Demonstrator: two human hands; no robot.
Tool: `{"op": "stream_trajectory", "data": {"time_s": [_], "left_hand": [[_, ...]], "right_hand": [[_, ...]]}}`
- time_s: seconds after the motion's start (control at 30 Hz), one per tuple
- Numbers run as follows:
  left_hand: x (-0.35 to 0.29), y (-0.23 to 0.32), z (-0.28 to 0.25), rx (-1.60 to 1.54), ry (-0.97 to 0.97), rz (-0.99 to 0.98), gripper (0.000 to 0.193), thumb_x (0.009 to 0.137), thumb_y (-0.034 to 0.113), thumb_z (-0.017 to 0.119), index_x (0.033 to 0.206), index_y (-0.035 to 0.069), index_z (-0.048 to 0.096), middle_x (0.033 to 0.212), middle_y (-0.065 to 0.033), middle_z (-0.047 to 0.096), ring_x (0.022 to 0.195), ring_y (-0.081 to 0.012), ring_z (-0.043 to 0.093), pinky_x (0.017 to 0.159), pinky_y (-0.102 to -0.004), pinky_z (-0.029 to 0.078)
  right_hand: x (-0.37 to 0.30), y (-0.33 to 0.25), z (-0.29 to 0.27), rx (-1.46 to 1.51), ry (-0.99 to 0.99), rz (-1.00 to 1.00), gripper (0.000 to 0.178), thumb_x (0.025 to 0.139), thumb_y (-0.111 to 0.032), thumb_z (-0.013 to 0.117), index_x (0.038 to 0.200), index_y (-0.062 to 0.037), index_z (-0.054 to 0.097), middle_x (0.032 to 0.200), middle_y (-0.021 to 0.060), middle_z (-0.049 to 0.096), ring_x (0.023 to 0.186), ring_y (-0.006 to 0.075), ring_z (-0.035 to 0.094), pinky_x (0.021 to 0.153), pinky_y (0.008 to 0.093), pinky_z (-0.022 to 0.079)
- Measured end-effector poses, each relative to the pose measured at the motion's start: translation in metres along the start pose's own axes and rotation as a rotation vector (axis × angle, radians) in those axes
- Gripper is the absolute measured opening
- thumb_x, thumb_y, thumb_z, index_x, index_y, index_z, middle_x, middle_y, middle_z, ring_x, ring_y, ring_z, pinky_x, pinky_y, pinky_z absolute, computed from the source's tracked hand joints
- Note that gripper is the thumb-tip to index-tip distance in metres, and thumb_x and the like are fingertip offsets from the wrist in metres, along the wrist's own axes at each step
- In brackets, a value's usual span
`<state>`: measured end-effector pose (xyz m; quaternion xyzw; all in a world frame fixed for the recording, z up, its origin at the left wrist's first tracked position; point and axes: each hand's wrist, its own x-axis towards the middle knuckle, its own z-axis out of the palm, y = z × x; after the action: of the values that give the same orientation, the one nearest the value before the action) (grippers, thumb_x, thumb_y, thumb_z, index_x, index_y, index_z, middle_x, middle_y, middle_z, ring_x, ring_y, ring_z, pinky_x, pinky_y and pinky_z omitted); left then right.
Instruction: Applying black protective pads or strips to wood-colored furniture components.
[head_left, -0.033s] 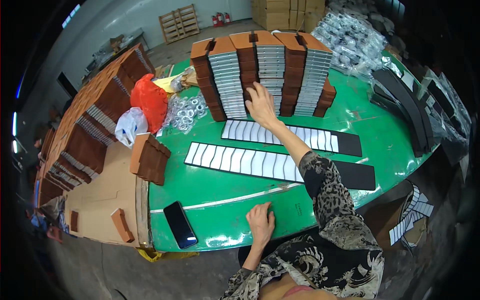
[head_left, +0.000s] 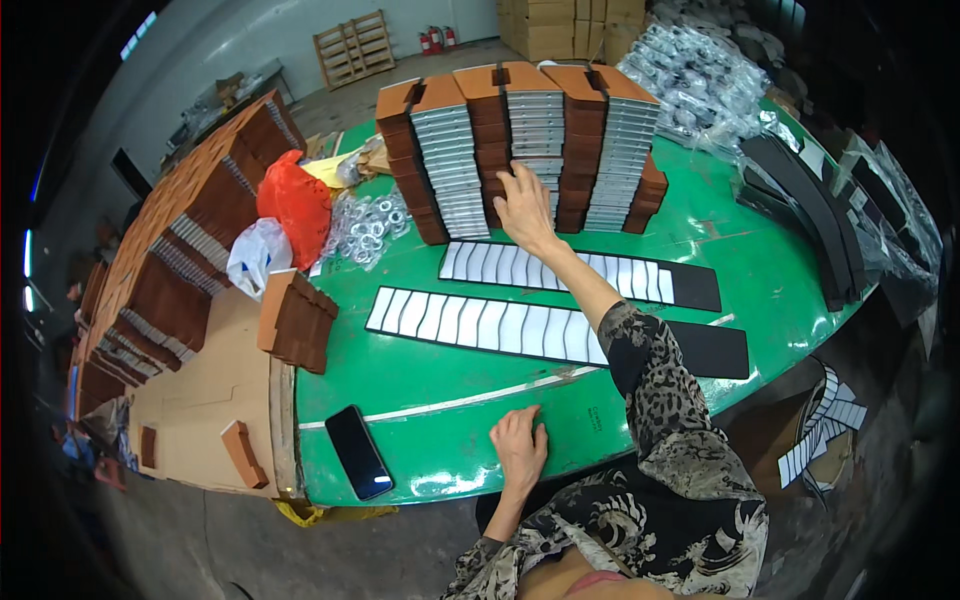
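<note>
Centrally, tall stacks of brown-and-silver blocks [head_left: 535, 115] stand upright at the far side of the green table, packed in close columns, probably so that they support one another within your reach. Your right hand [head_left: 524, 208] is at the front of the middle columns, fingers loosely bent and a little apart; you cannot tell from this view whether the fingertips pinch a block. Your left hand [head_left: 519, 446] rests near the table's front edge, fingers half curled, thumb apart, nothing visible in it, perhaps steadying you as you lean forward.

Between your hands, two black strips with white segments lie flat and roughly side by side, the nearer [head_left: 485, 325] and the farther [head_left: 590, 272], your right forearm crossing above them. Left of these are a short brown stack [head_left: 297, 322] and a black smartphone [head_left: 358, 452]. Beyond, a clear bag of metal rings [head_left: 368, 228] sits beside a red plastic bag [head_left: 297, 210].
</note>
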<state>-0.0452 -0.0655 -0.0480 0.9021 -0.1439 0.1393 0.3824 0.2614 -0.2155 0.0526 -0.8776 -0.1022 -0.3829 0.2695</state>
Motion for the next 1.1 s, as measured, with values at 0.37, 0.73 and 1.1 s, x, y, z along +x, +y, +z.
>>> {"op": "stream_trajectory", "data": {"time_s": [0.37, 0.73, 1.1], "left_hand": [[-0.003, 0.004, 0.004, 0.022, -0.047, 0.007, 0.032, 0.077, 0.009, 0.062, 0.109, 0.008, 0.059, 0.100, -0.0053, 0.062, 0.103, -0.0240, 0.052, 0.089, -0.0392, 0.032], [-0.001, -0.006, 0.005, 0.047, -0.016, 0.008, 0.030, 0.077, 0.009, 0.062, 0.107, 0.009, 0.060, 0.099, -0.0054, 0.062, 0.100, -0.0253, 0.054, 0.088, -0.0412, 0.035], [0.003, -0.007, -0.055, -0.077, 0.213, 0.128, 0.035, 0.075, 0.001, 0.063, 0.109, 0.007, 0.059, 0.104, -0.0093, 0.061, 0.099, -0.0272, 0.056, 0.085, -0.0392, 0.038]], "right_hand": [[0.000, 0.035, -0.039, 0.004, -0.197, 0.135, 0.053, 0.079, -0.014, 0.064, 0.126, -0.0028, 0.045, 0.142, 0.0174, 0.028, 0.134, 0.0356, 0.025, 0.097, 0.0665, 0.032], [0.004, 0.088, -0.088, 0.069, 0.142, 0.276, 0.055, 0.088, -0.026, 0.049, 0.127, 0.0126, 0.042, 0.133, 0.0338, 0.040, 0.126, 0.0443, 0.038, 0.109, 0.0443, 0.028], [-0.187, -0.062, -0.123, 0.499, -0.510, 0.039, 0.039, 0.083, -0.004, 0.058, 0.120, 0.0019, 0.050, 0.119, 0.0213, 0.056, 0.112, 0.0336, 0.054, 0.096, 0.0382, 0.042]]}}
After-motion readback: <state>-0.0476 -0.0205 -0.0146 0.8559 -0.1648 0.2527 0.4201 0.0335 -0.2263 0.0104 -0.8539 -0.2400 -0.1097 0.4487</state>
